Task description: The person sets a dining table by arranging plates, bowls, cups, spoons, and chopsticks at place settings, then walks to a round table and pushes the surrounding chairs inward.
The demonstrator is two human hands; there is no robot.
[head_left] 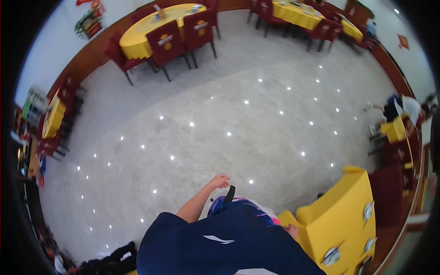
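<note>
My left hand (220, 181) is held out in front of my dark blue shirt, its fingers loosely apart and nothing visible in them. A black strap (229, 194) stands up just beside it, over a white, blue and pink item (238, 201) at my waist. Partly covered by my shirt, my right hand (292, 230) is low against the near edge of a yellow tablecloth (334, 206); its fingers are too small and blurred to read. On that cloth are place settings, including a plate with chopsticks (331, 256) and another plate (368, 211).
Tables with yellow cloths (137, 39) and dark red chairs (166, 42) line the far side and left wall. At the right, a person (409, 107) bends over a chair near another yellow-covered table. Dark-clothed legs (117, 259) show at the lower left. Grey tiled floor (206, 105) lies ahead.
</note>
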